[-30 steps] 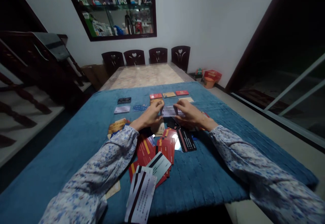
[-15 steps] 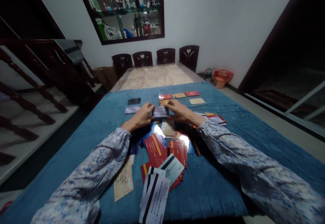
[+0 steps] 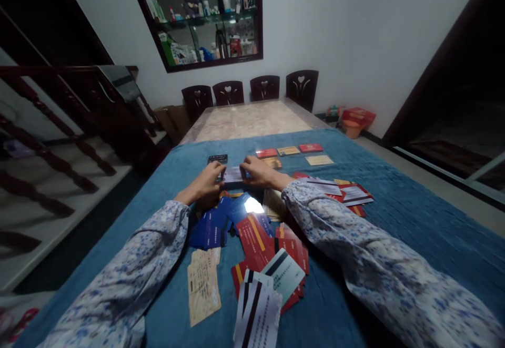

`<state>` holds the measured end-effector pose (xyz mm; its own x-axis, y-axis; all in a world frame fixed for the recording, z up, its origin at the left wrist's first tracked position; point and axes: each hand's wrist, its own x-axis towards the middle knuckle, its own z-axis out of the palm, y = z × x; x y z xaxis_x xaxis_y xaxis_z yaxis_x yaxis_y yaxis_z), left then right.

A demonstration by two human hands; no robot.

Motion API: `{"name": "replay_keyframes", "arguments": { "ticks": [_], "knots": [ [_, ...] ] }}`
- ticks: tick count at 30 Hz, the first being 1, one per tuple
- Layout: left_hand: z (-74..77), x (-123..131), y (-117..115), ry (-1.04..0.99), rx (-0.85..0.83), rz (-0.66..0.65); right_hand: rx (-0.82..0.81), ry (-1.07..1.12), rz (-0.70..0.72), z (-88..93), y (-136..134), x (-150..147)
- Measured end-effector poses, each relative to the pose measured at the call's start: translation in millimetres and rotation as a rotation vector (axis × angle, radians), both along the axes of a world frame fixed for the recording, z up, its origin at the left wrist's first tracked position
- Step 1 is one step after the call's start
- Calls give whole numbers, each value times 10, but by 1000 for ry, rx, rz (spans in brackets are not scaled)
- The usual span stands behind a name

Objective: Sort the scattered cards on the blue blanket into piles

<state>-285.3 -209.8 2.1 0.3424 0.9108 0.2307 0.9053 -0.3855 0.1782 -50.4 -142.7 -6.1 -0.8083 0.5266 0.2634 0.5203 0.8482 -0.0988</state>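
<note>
A small stack of pale lavender cards (image 3: 233, 174) is held by its two short ends between my hands. The fingers of my left hand (image 3: 205, 181) are closed on its left end, those of my right hand (image 3: 260, 172) on its right end. Just beyond my left hand lies a black card (image 3: 218, 159). Below the hands are loose blue cards (image 3: 211, 228), red cards (image 3: 254, 240) and beige cards (image 3: 203, 285). White cards with dark stripes (image 3: 258, 314) overlap the red ones near the front. My left hand hides part of the cloth behind it.
Small red and yellow card piles (image 3: 288, 151) lie at the far right, with a cream card (image 3: 319, 160) nearby. More mixed cards (image 3: 357, 194) lie beyond my right forearm. A blue cloth (image 3: 394, 253) covers the near table; chairs (image 3: 264, 86) stand at the far end.
Both hands have moved left across the cloth with the card stack between them. The lavender card seen earlier left of my left hand is now hidden. The view has shifted slightly.
</note>
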Motion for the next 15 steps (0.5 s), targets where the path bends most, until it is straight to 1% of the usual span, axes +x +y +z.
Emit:
{"name": "replay_keyframes", "arguments": {
  "ticks": [5,15],
  "knots": [
    [31,-195,6,-11,-28,56,-25,-49,18,94,-20,-247],
    [12,-528,114,60,-86,148,-43,-80,17,93,56,-675]
  ]
}}
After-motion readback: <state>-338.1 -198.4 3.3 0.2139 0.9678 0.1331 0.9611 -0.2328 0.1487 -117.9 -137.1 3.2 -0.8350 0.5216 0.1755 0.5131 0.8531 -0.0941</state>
